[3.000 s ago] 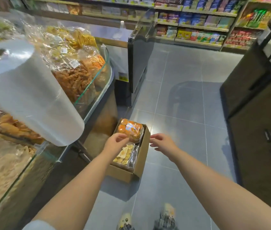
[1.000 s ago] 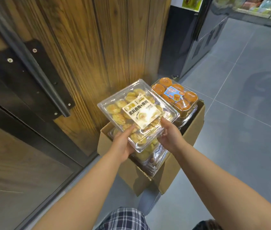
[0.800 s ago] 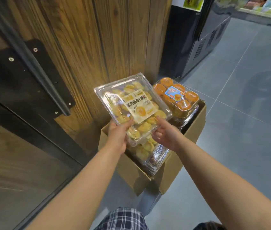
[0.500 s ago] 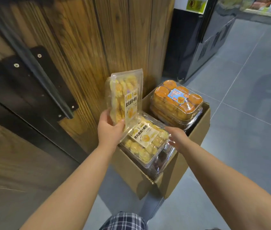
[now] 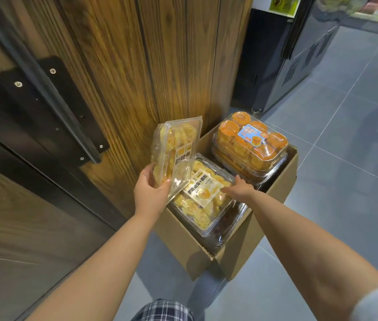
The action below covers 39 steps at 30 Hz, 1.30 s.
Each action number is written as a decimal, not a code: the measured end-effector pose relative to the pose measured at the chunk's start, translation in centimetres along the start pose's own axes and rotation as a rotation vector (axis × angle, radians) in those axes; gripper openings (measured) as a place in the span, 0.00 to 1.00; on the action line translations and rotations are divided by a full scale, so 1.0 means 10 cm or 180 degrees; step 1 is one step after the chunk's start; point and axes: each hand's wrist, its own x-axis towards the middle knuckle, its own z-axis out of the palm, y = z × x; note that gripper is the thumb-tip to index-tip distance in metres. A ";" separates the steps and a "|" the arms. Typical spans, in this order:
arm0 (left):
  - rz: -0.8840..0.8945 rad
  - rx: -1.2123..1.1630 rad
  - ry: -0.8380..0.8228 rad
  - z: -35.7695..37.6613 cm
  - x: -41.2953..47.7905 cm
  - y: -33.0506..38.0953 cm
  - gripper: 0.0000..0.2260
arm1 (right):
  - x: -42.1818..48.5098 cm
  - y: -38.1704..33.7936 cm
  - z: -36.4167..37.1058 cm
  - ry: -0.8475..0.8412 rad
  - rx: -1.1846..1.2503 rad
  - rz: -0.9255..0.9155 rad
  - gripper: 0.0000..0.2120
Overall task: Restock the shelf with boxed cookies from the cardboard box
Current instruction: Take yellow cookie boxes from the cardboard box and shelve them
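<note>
Unloading step: the left hand, grip closed, holds one clear cookie box on edge above the cardboard box on the floor. The right hand, grip loose, touches a second cookie box lying inside. Next, probably, it must close on that box's rim and lift it level.

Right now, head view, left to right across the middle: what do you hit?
Black bracket → left hand → upright cookie box it grips → flat cookie box in the cardboard box → orange pastry box → grey floor.
</note>
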 end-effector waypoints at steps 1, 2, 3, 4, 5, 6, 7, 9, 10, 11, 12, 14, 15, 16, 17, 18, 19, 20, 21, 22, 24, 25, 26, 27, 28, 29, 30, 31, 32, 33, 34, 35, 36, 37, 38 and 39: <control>-0.0008 -0.0004 0.0009 0.00 -0.01 0.00 0.26 | 0.04 0.02 0.01 0.0094 -0.0182 -0.0027 0.41; -0.0005 -0.0003 0.0027 0.00 -0.01 -0.01 0.26 | 0.03 0.02 0.00 0.0230 -0.0274 -0.0051 0.40; -0.0006 0.0004 0.0032 0.00 -0.01 -0.01 0.26 | 0.04 0.03 0.00 0.0335 -0.0284 -0.0041 0.39; -0.0019 0.0006 0.0034 0.00 -0.02 0.00 0.26 | 0.02 0.03 0.00 0.0366 -0.0237 0.0021 0.40; -0.0038 -0.0001 0.0038 0.00 -0.02 0.01 0.26 | 0.01 0.03 -0.01 0.0359 -0.0240 0.0092 0.42; -0.0062 -0.0019 0.0042 0.00 -0.02 0.01 0.26 | -0.01 0.02 -0.01 0.0317 -0.0264 0.0202 0.43; -0.0069 -0.0046 0.0043 0.01 -0.03 0.02 0.26 | 0.01 0.04 0.00 0.0328 -0.0280 0.0247 0.42; -0.0055 -0.0151 0.0060 0.03 -0.04 0.04 0.25 | 0.02 0.03 -0.03 0.0306 -0.0146 0.0196 0.37; -0.0034 -0.0205 0.0066 0.04 -0.05 0.06 0.25 | 0.03 0.03 -0.06 0.0287 -0.0040 0.0132 0.35; -0.0009 -0.0235 0.0072 0.05 -0.05 0.08 0.24 | 0.05 0.03 -0.08 0.0280 0.0015 0.0069 0.35; 0.0018 -0.0249 0.0081 0.06 -0.05 0.09 0.24 | 0.06 0.02 -0.11 0.0278 0.0076 0.0045 0.36; 0.0057 -0.0268 0.0093 0.08 -0.05 0.11 0.24 | 0.05 0.00 -0.18 0.0350 0.0130 -0.0043 0.34; 0.0062 -0.0275 0.0096 0.09 -0.04 0.12 0.24 | 0.04 -0.01 -0.22 0.0333 0.0138 -0.0074 0.32; 0.0062 -0.0284 0.0098 0.10 -0.04 0.12 0.24 | 0.03 -0.02 -0.26 0.0262 0.0137 -0.0079 0.30; 0.0060 -0.0286 0.0108 0.11 -0.04 0.12 0.24 | 0.03 -0.02 -0.29 0.0170 0.0160 -0.0086 0.29; 0.0067 -0.0288 0.0126 0.11 -0.04 0.12 0.25 | 0.04 -0.01 -0.31 0.0090 0.0214 -0.0071 0.30; 0.0072 -0.0301 0.0153 0.11 -0.05 0.12 0.24 | 0.03 -0.01 -0.33 0.0036 0.0334 -0.0079 0.32; 0.0079 -0.0338 0.0186 0.12 -0.05 0.12 0.24 | 0.03 -0.02 -0.34 -0.0026 0.0424 -0.0094 0.34; 0.0077 -0.0389 0.0228 0.12 -0.05 0.13 0.24 | 0.03 -0.02 -0.34 -0.0088 0.0500 -0.0113 0.36; 0.0071 -0.0453 0.0274 0.12 -0.05 0.13 0.24 | 0.04 -0.04 -0.35 -0.0143 0.0508 -0.0131 0.38; 0.0062 -0.0555 0.0368 0.11 -0.06 0.17 0.24 | 0.02 -0.12 -0.36 -0.0126 0.0463 -0.0201 0.43; 0.0078 -0.0572 0.0392 0.11 -0.06 0.19 0.24 | 0.00 -0.16 -0.36 -0.0103 0.0472 -0.0220 0.44; 0.0106 -0.0577 0.0397 0.10 -0.07 0.22 0.24 | -0.01 -0.21 -0.37 -0.0116 0.0481 -0.0202 0.44; 0.0123 -0.0554 0.0388 0.09 -0.08 0.25 0.23 | -0.04 -0.26 -0.38 -0.0140 0.0463 -0.0172 0.41; 0.0143 -0.0532 0.0373 0.08 -0.10 0.30 0.23 | -0.10 -0.30 -0.40 -0.0168 0.0415 -0.0135 0.38; 0.0135 -0.0501 0.0368 0.07 -0.13 0.36 0.23 | -0.17 -0.34 -0.43 -0.0176 0.0360 -0.0132 0.35; 0.0100 -0.0472 0.0370 0.04 -0.17 0.43 0.23 | -0.27 -0.37 -0.46 -0.0155 0.0329 -0.0145 0.32; 0.0025 -0.0425 0.0374 0.01 -0.22 0.52 0.24 | -0.37 -0.40 -0.50 -0.0115 0.0320 -0.0147 0.31; -0.0075 -0.0366 0.0361 -0.03 -0.27 0.62 0.24 | -0.51 -0.41 -0.55 -0.0045 0.0314 -0.0123 0.29; -0.0196 -0.0301 0.0336 -0.09 -0.34 0.74 0.24 | -0.67 -0.42 -0.62 0.0016 0.0303 -0.0083 0.26; -0.0304 -0.0241 0.0307 -0.15 -0.41 0.87 0.24 | -0.84 -0.42 -0.69 0.0069 0.0296 -0.0022 0.24; -0.0394 -0.0179 0.0284 -0.22 -0.49 1.02 0.25 | -1.02 -0.43 -0.78 0.0103 0.0324 0.0052 0.24; -0.0464 -0.0109 0.0265 -0.30 -0.56 1.18 0.25 | -1.21 -0.44 -0.88 0.0103 0.0392 0.0134 0.25; -0.0528 -0.0030 0.0244 -0.40 -0.64 1.35 0.25 | -1.40 -0.47 -1.00 0.0107 0.0464 0.0206 0.28; -0.0573 0.0046 0.0215 -0.50 -0.71 1.54 0.25 | -1.61 -0.51 -1.14 0.0114 0.0504 0.0259 0.30; -0.0614 0.0106 0.0177 -0.60 -0.79 1.73 0.24 | -1.82 -0.57 -1.28 0.0114 0.0500 0.0291 0.31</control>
